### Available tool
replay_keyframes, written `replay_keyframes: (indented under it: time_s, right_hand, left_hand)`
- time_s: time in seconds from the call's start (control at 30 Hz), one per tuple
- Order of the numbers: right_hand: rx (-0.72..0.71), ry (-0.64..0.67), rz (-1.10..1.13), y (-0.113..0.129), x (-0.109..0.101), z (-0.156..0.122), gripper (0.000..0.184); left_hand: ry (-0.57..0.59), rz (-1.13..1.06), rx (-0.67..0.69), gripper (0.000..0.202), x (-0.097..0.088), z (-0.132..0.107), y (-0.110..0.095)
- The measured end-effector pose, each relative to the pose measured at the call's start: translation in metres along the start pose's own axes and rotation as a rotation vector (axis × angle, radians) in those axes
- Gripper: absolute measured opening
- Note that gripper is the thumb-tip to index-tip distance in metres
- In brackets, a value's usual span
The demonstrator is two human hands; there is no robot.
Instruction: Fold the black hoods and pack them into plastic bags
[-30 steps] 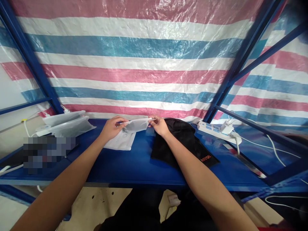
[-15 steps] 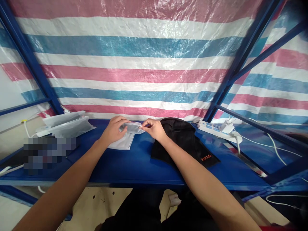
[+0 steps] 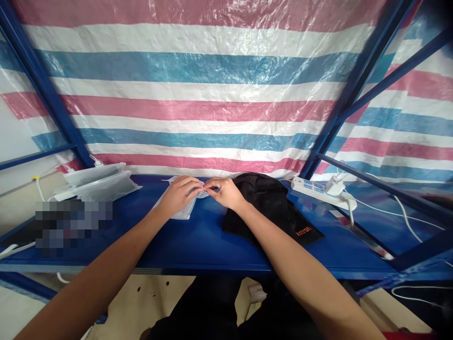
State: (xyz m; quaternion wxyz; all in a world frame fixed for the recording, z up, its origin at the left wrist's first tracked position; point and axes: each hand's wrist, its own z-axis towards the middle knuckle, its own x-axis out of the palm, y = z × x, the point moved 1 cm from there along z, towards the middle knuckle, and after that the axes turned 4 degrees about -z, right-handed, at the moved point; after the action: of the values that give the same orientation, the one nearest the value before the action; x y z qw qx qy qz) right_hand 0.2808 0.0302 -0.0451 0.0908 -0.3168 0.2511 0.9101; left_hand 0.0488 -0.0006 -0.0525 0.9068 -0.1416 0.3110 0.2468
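My left hand (image 3: pixel 181 192) and my right hand (image 3: pixel 222 191) meet at the back of the blue shelf (image 3: pixel 198 245). Both pinch a small white plastic bag (image 3: pixel 197 191), now folded small between the fingertips. Under my left hand lies a flat white packet (image 3: pixel 184 211). A black cloth with orange lettering (image 3: pixel 274 208) lies just right of my right hand, touching my wrist.
A stack of white plastic packets (image 3: pixel 97 184) sits at the left back. A white power strip with a plug and cables (image 3: pixel 320 189) lies at the right back. A striped tarpaulin (image 3: pixel 198 94) closes the rear; blue frame posts (image 3: pixel 339 108) rise on both sides.
The small white bag was held stretched wide between my hands; my hands have come together and lowered toward the shelf, folding it small.
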Motion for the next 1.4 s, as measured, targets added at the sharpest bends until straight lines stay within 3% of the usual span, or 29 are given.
replay_keyframes:
  time_s: [0.17, 0.4, 0.5, 0.7, 0.87, 0.93, 1.1, 1.27, 1.4]
  right_hand:
    - [0.03, -0.04, 0.037, -0.003, -0.007, 0.001, 0.009]
    - [0.293, -0.148, 0.156, -0.046, -0.031, -0.005, 0.021]
    - [0.351, -0.133, 0.182, -0.053, -0.034, -0.008, 0.023]
    - [0.317, -0.085, 0.084, -0.035, -0.029, -0.005, 0.033]
    - [0.025, -0.039, -0.098, -0.013, -0.02, -0.003, 0.017]
    - [-0.046, 0.035, -0.233, -0.004, -0.016, -0.003, 0.024]
    - [-0.083, 0.085, -0.443, 0.012, -0.016, -0.002, 0.038]
    - [-0.092, 0.134, -0.501, 0.004, -0.016, -0.003, 0.031]
    - [-0.008, 0.188, -0.558, -0.004, -0.014, -0.005, 0.069]
  left_hand:
    - [0.04, 0.062, -0.061, 0.02, -0.005, 0.001, 0.006]
    - [0.029, 0.168, -0.249, 0.021, -0.036, -0.015, 0.052]
    - [0.039, 0.147, -0.301, 0.022, -0.042, -0.02, 0.06]
    - [0.031, 0.062, -0.305, 0.022, -0.039, -0.015, 0.046]
    - [0.049, 0.002, -0.261, 0.025, -0.031, -0.011, 0.032]
    - [0.052, -0.017, -0.244, 0.025, -0.026, -0.01, 0.027]
    - [0.051, -0.05, -0.263, 0.024, -0.019, -0.009, 0.019]
    - [0.048, -0.077, -0.272, 0.022, -0.015, -0.007, 0.012]
    - [0.056, -0.062, -0.234, 0.022, -0.009, -0.004, 0.001]
